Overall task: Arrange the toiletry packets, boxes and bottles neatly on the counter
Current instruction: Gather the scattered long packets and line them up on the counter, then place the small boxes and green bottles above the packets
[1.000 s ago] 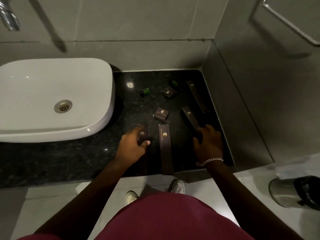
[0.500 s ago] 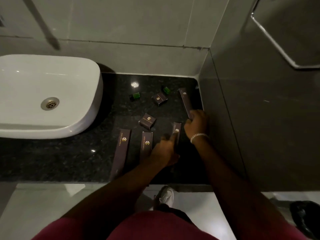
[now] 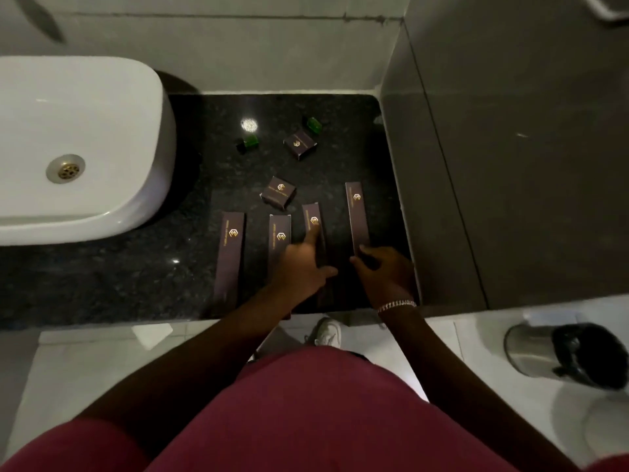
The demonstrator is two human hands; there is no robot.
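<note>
Dark granite surface beside sink: left hand open, forefinger pressing third long box; right hand loosely pinching near end of fourth long box; probably light stiff card, slides easily, best nudged by ends.

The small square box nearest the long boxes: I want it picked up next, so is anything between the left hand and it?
Nothing visible blocks it. The small square box lies on bare counter just beyond the left hand, whose index finger rests on the third long box. The right hand is off to the side.
</note>
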